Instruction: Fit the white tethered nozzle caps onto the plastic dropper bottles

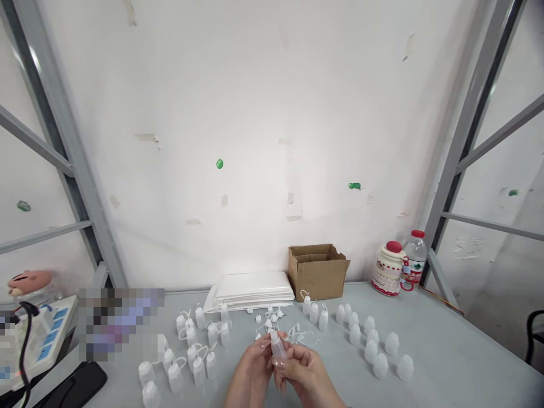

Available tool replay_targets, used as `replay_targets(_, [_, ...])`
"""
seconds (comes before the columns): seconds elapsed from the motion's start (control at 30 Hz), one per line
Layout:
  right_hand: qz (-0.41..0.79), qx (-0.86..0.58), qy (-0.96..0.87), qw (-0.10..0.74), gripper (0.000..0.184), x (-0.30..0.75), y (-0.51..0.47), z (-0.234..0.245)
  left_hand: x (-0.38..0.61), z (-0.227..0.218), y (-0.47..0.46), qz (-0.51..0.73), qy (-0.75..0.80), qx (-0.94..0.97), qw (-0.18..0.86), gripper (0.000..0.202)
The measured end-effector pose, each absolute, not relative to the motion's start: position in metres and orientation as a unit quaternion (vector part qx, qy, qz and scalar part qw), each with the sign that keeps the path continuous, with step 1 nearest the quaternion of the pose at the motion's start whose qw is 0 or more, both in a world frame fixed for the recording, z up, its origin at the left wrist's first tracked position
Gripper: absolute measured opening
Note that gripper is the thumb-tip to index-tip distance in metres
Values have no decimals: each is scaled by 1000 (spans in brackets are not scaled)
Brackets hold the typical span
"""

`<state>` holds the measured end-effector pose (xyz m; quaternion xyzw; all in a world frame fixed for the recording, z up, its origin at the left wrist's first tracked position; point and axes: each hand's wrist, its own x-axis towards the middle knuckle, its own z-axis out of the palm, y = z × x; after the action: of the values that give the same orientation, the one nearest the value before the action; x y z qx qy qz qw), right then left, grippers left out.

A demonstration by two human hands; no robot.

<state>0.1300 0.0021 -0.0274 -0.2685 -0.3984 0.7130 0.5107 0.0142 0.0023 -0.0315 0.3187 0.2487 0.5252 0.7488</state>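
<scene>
A small translucent squeeze bottle [278, 350] with a white tip is held tilted between my two hands, at the lower middle. My right hand [306, 371] pinches its lower body between thumb and fingers. Closed against the bottle's left side and top is my left hand [251, 371]; some of its fingers are hidden. Just beyond the hands lie loose white nozzle caps [268, 323] and thin white strap pieces [302, 335]. Several bottles with looped caps [199, 371] stand to the left. Three more capped bottles [314, 313] stand behind my right hand.
Several bottles without looped caps [380, 366] stand on the right. At the back are a stack of white sheets [250, 289], an open cardboard box [321, 279], a decorated jar [388, 271] and a water bottle [415, 255]. A black phone [76, 388] lies front left.
</scene>
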Motion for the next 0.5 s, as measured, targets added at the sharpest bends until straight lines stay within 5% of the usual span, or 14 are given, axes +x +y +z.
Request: replay_targets(0.5, [679,-297,-420,524,33,130,4,-32,12,-18,-4,521,239,319,755,37])
